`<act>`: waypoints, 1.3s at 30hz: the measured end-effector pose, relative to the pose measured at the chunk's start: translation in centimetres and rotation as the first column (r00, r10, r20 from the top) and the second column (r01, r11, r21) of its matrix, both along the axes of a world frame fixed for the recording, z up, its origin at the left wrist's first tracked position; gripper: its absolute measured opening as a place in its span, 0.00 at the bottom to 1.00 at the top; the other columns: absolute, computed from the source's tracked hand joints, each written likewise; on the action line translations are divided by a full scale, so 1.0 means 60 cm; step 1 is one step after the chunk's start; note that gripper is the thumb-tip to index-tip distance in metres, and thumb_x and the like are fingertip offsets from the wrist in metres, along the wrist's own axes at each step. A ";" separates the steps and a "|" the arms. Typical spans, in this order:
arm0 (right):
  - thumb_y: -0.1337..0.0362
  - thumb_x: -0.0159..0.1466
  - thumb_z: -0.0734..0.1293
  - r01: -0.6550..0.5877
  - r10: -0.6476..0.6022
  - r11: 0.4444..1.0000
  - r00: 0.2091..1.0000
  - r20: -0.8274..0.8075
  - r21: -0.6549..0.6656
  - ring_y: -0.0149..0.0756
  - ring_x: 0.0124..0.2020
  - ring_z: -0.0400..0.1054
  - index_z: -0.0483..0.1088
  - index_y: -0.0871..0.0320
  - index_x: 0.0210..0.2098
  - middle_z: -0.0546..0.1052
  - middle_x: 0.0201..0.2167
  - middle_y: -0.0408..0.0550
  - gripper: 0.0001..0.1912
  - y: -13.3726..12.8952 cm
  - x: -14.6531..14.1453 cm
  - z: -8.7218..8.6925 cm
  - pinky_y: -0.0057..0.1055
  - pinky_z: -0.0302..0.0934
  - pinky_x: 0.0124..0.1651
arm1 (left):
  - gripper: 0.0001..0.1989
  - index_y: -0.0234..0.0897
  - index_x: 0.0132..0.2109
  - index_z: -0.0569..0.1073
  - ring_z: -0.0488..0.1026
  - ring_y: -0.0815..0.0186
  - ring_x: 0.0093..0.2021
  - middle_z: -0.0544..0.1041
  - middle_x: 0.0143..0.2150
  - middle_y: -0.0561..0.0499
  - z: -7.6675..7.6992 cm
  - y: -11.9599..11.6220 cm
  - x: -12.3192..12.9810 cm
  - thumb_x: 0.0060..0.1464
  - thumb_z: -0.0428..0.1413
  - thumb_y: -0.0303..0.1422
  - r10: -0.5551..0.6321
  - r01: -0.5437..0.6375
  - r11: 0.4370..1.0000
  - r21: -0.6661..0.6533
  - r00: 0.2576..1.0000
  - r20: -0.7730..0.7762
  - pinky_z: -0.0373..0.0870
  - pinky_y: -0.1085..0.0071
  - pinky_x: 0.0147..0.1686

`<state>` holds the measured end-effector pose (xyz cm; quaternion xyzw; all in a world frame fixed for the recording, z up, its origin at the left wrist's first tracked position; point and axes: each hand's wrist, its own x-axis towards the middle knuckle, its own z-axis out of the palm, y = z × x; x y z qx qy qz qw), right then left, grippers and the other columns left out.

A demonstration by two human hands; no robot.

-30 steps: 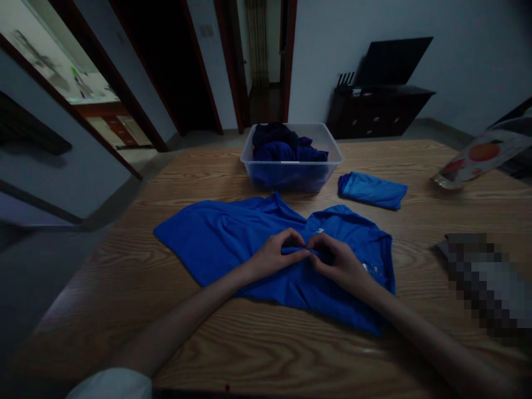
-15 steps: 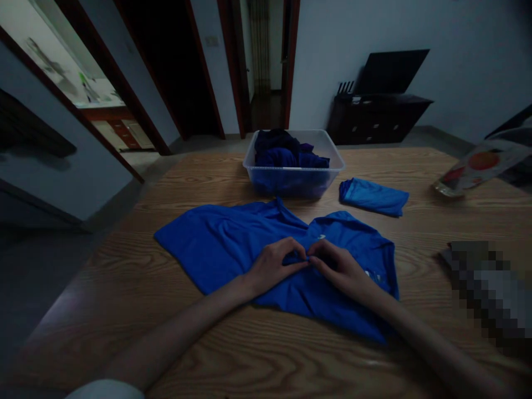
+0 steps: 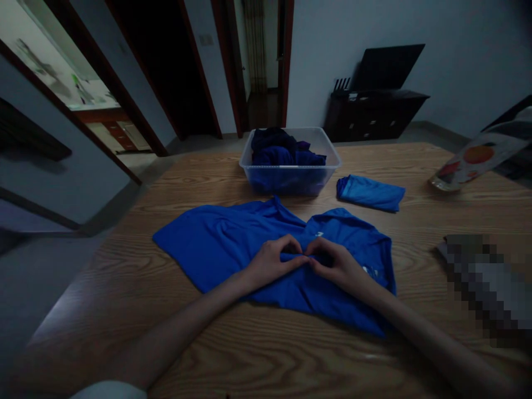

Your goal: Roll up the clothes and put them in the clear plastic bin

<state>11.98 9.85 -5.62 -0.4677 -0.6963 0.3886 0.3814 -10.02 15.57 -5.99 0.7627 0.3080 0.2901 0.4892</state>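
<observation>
A blue T-shirt [image 3: 224, 233] lies spread and wrinkled on the wooden table [image 3: 199, 349], with small pale print on its right part. My left hand [image 3: 274, 260] pinches a fold of the fabric near the middle of the garment. Right beside it, fingertips almost touching, my right hand [image 3: 336, 266] is closed on the same fold. Both forearms reach in from the near edge and hide some of the cloth. The exact grip between the fingertips is hard to make out in the dim light.
Beyond the shirt stands a clear plastic bin [image 3: 291, 173] holding dark and blue clothes. To its right lies a folded blue garment [image 3: 371, 193]. A printed plastic package [image 3: 474, 158] rests at the far right, above a pixelated object [image 3: 490, 288].
Both hands stay at the fold, with the fingers shifted slightly and a raised ridge of cloth now showing under the left hand. The whole view has moved a little.
</observation>
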 end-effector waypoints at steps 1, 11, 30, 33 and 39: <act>0.64 0.67 0.69 0.000 0.000 1.000 1.000 0.001 0.003 0.38 0.41 0.73 0.73 0.56 0.42 0.78 0.39 0.46 0.05 0.000 0.000 -0.001 0.32 0.67 0.45 | 0.17 0.37 0.44 0.76 0.78 0.62 0.45 0.80 0.43 0.50 0.000 0.001 -0.001 0.60 0.63 0.47 -0.005 0.005 1.000 -0.005 1.000 -0.001 0.72 0.68 0.48; 0.57 0.71 0.67 0.020 -0.020 1.000 1.000 0.014 0.007 0.37 0.41 0.71 0.70 0.56 0.43 0.76 0.39 0.46 0.08 0.001 0.002 -0.002 0.31 0.65 0.44 | 0.11 0.37 0.45 0.76 0.77 0.63 0.45 0.80 0.44 0.50 0.003 -0.003 -0.006 0.61 0.63 0.39 0.010 -0.010 0.994 0.106 1.000 -0.001 0.71 0.69 0.49; 0.67 0.66 0.68 -0.007 0.005 0.998 1.000 0.028 0.065 0.36 0.41 0.73 0.72 0.58 0.43 0.78 0.40 0.46 0.06 -0.007 -0.005 0.010 0.29 0.66 0.45 | 0.13 0.37 0.44 0.74 0.74 0.67 0.39 0.78 0.41 0.52 0.002 0.005 -0.006 0.61 0.63 0.42 -0.048 0.048 0.999 -0.016 0.999 -0.024 0.67 0.72 0.40; 0.68 0.66 0.68 -0.008 0.004 0.997 0.999 0.048 0.075 0.36 0.40 0.72 0.72 0.57 0.43 0.78 0.40 0.45 0.06 -0.008 -0.005 0.009 0.29 0.65 0.45 | 0.12 0.37 0.45 0.73 0.73 0.67 0.40 0.78 0.41 0.52 0.003 0.005 -0.007 0.62 0.62 0.40 -0.059 0.059 0.998 -0.003 0.998 -0.033 0.67 0.72 0.40; 0.64 0.70 0.67 -0.017 0.014 0.997 0.999 0.044 0.070 0.36 0.45 0.73 0.70 0.56 0.48 0.77 0.44 0.46 0.08 -0.005 -0.003 0.001 0.30 0.66 0.48 | 0.10 0.37 0.44 0.73 0.73 0.67 0.39 0.77 0.40 0.53 0.001 -0.001 -0.008 0.61 0.62 0.37 -0.024 0.027 0.996 0.080 0.999 -0.036 0.67 0.72 0.41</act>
